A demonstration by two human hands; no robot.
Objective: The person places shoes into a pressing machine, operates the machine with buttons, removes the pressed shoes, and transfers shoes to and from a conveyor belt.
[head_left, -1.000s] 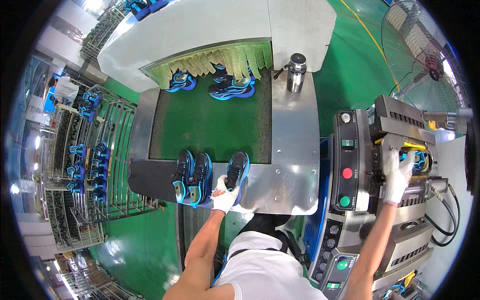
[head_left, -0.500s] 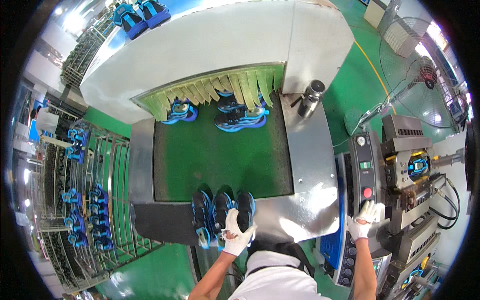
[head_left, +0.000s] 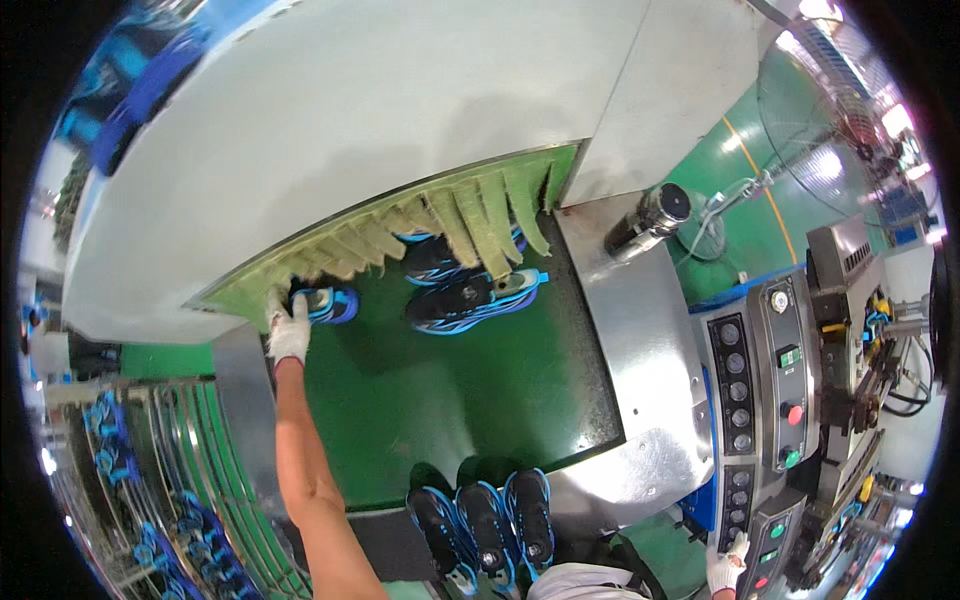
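My left hand [head_left: 289,332], in a white glove, reaches across the green conveyor belt [head_left: 390,410] to its far left. Its fingers and thumb are around the toe end of a black and blue sneaker [head_left: 335,304] beside the hanging strip curtain; the exact grip is partly hidden. To the right on the belt is another sneaker [head_left: 455,304], and one more [head_left: 432,259] lies partly under the strips. Three sneakers [head_left: 483,528] stand side by side at the near edge. My right hand [head_left: 725,568], also gloved, is by the control panel's lower knobs, fingers apart, holding nothing.
A strip curtain [head_left: 400,225] hangs from the white machine housing [head_left: 400,90]. On the right metal ledge stands a steel flask [head_left: 650,220]. The control panel [head_left: 765,380] has knobs and coloured buttons. A shoe rack [head_left: 215,440] stands left; a fan [head_left: 830,130] is far right.
My left hand has gone from the near sneakers to the sneaker at the far left. My right hand is now lower along the control panel. The view has shifted forward over the belt.
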